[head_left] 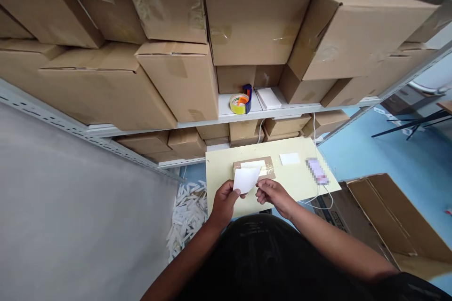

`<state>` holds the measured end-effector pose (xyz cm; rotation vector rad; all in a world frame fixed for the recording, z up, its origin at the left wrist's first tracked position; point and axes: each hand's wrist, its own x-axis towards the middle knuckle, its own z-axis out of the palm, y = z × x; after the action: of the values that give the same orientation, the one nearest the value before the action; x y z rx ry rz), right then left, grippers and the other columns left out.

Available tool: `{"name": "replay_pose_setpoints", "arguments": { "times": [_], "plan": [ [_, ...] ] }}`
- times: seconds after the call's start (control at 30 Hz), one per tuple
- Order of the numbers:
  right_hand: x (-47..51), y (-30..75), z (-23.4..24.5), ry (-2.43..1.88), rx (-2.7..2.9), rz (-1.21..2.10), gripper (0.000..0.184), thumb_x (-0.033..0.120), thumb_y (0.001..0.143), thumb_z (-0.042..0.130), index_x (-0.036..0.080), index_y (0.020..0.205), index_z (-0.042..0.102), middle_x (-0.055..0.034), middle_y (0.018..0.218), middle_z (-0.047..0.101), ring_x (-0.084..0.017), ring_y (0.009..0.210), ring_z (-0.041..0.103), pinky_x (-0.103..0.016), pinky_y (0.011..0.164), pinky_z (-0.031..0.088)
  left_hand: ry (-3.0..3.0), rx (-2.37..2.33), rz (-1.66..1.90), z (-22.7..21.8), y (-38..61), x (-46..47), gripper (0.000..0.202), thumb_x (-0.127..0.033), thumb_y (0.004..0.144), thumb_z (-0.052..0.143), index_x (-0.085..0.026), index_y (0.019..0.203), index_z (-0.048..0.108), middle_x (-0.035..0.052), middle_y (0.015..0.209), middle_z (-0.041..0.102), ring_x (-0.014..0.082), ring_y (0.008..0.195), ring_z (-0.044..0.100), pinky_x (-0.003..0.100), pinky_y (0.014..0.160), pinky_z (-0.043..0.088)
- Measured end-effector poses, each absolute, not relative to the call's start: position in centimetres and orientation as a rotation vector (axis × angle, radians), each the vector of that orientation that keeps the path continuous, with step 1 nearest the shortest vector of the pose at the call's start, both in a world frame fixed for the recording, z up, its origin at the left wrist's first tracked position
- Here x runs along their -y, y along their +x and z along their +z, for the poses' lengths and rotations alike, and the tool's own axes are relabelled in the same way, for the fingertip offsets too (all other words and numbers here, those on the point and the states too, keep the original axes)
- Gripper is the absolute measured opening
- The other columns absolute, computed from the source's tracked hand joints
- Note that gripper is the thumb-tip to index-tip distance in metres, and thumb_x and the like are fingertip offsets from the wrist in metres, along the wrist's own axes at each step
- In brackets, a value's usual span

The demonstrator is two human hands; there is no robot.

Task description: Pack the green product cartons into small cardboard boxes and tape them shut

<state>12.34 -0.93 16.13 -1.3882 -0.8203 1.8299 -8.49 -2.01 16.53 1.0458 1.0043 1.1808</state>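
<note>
My left hand (226, 201) is closed on a small white sheet of paper (246, 178), with the thumb on its face near the lower edge. At the sheet's lower right edge is my right hand (275, 196). Its fingers are curled and the fingertips pinch together at that edge; whether they grip the paper itself is hard to see. Behind the sheet, a flat cardboard box (269, 168) lies on the pale yellow tabletop (219, 164). A white paper and clear tape show on the box's top, partly hidden by the held sheet.
Right of the box lie white paper (289, 158) and a blurred phone (318, 171) with a cable. The shelf above holds cartons (257, 26), a tape dispenser (242, 101) and a white paper stack (269, 98). Paper scraps (187, 216) cover the floor left; an open carton (384, 216) stands right.
</note>
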Motion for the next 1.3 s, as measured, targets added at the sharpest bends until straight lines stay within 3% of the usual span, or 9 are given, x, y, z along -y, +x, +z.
{"name": "replay_pose_setpoints", "arguments": {
  "times": [0.27,0.43,0.63,0.77,1.13,1.23,1.3],
  "plan": [
    [-2.6,15.1,15.1,-1.320,0.777,1.889,0.039,0.052,0.073,0.080,0.020,0.075,0.057,0.0024,0.064,0.063,-0.012,0.056,0.056,-0.028,0.062,0.045,1.038,-1.138,1.124,15.9,-6.4,0.1,0.022,-0.038,0.093,0.057,-0.019,0.080,0.059,0.0015,0.073,0.067,0.0185,0.075,0.063,0.032,0.076,0.047],
    [-4.7,17.9,13.0,-1.583,1.206,1.456,0.032,0.047,0.085,0.064,0.023,0.069,0.052,0.0062,0.059,0.049,-0.014,0.058,0.048,-0.027,0.060,0.037,1.354,-1.661,0.851,14.2,-5.0,-1.8,0.035,-0.046,0.099,0.047,-0.021,0.075,0.058,0.0013,0.072,0.066,0.0184,0.074,0.063,0.029,0.071,0.045],
    [-7.3,18.7,10.0,-1.835,1.958,0.852,0.025,0.026,0.093,0.050,0.020,0.071,0.060,-0.0045,0.082,0.061,-0.019,0.078,0.055,-0.030,0.068,0.037,1.935,-1.983,0.181,10.8,-3.3,-4.2,0.033,-0.033,0.101,0.040,-0.019,0.088,0.067,0.0098,0.088,0.071,0.0230,0.086,0.066,0.032,0.074,0.043],
    [-8.0,18.6,8.2,-1.932,2.246,0.593,0.027,0.028,0.097,0.049,0.018,0.082,0.069,-0.0112,0.097,0.065,-0.024,0.090,0.057,-0.034,0.075,0.037,1.985,-1.990,-0.097,9.3,-3.1,-5.0,0.038,-0.033,0.103,0.037,-0.015,0.098,0.070,0.0142,0.093,0.073,0.0270,0.088,0.068,0.035,0.074,0.044],
    [-8.2,18.8,6.7,-1.962,2.258,0.568,0.022,0.027,0.097,0.050,0.017,0.095,0.069,-0.0117,0.101,0.063,-0.025,0.094,0.055,-0.034,0.079,0.038,1.926,-2.040,-0.037,8.0,-4.1,-5.0,0.035,-0.037,0.103,0.039,-0.018,0.099,0.068,0.0115,0.095,0.070,0.0260,0.092,0.066,0.036,0.080,0.046],
    [-8.1,19.0,7.1,-1.977,2.190,0.473,0.020,0.028,0.095,0.053,0.016,0.102,0.067,-0.0122,0.102,0.061,-0.026,0.093,0.053,-0.035,0.081,0.039,2.023,-2.040,0.181,8.3,-4.3,-5.2,0.024,-0.031,0.098,0.049,-0.018,0.106,0.067,0.0135,0.105,0.068,0.0282,0.104,0.062,0.040,0.091,0.046],
    [-8.1,19.0,7.3,-1.849,2.261,0.367,0.025,0.028,0.095,0.052,0.015,0.111,0.067,-0.0141,0.109,0.061,-0.028,0.100,0.052,-0.038,0.088,0.039,2.183,-1.904,0.327,8.2,-4.2,-5.4,0.027,-0.025,0.096,0.052,-0.018,0.118,0.066,0.0161,0.122,0.065,0.0304,0.120,0.057,0.045,0.104,0.042]
  ]
}}
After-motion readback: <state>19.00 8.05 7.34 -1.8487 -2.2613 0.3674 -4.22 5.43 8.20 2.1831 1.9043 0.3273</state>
